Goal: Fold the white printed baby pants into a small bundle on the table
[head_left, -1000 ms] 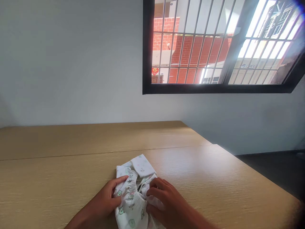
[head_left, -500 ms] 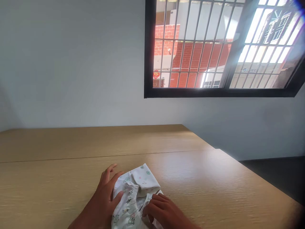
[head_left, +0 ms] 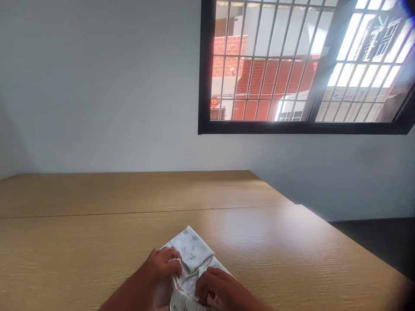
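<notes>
In the head view, the fingers of my left hand are curled around an edge of the white printed cloth, gripping it. My right hand bends its fingers at the opening; whether they pinch, I cannot tell. The cloth lies on the table, close before me. I judge this step is arranging the opening; next needs gentle, even hold.

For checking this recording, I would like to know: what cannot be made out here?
All in the head view:
White printed cloth: near end cut off by bottom edge.
Its parts beneath the left hand and right hand: covered by them.
Window frame: top cut off by upper edge.
</notes>
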`<state>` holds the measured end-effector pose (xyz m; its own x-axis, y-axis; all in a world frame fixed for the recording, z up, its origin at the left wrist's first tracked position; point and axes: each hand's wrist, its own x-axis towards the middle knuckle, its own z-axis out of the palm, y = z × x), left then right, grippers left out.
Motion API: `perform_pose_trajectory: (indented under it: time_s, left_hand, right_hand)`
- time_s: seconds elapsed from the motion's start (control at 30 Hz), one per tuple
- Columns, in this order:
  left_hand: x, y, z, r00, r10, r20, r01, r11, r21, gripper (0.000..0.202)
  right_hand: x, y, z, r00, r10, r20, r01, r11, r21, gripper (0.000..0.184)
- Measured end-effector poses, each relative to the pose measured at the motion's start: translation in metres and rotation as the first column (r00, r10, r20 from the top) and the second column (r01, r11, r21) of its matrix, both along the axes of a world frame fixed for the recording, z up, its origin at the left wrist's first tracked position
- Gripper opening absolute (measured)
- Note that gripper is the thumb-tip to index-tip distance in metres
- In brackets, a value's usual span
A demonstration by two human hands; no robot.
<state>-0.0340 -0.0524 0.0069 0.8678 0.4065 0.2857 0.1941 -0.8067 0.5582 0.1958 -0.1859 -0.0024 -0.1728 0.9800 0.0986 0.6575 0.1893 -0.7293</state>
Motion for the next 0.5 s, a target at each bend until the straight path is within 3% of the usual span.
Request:
perform_pose_trajectory:
  time_s: [0.1, 0.2, 0.37, 0.43, 0.5]
  left_hand:
    - [0.000, 0.010, 0.003, 0.999, 0.043, 0.007, -0.043, 0.999, -0.021, 0.031]
    - [-0.001, 0.020, 0.002, 0.990, 0.136, 0.026, -0.129, 0.975, -0.182, 0.025]
    - [-0.002, 0.022, 0.009, 0.997, 0.068, 0.021, -0.044, 0.823, -0.567, 0.040]
    - [-0.006, 0.017, 0.018, 0.999, 0.031, 0.012, -0.016, 0.764, -0.645, 0.046]
    - [-0.012, 0.012, 0.032, 1.000, -0.012, -0.020, -0.004, 0.755, -0.656, 0.044]
  right_hand:
    - [-0.002, -0.007, 0.028, 0.992, -0.122, -0.031, 0.119, 0.990, -0.074, 0.034]
    - [0.001, -0.007, 0.046, 0.973, -0.208, -0.102, 0.193, 0.972, -0.135, 0.028]
    - [0.015, -0.001, 0.058, 0.968, -0.163, -0.191, 0.166, 0.986, 0.003, 0.026]
    - [0.020, -0.007, 0.069, 0.974, -0.129, -0.187, 0.136, 0.990, 0.024, 0.031]
    - [0.025, -0.019, 0.087, 0.984, -0.081, -0.157, 0.088, 0.996, 0.035, 0.029]
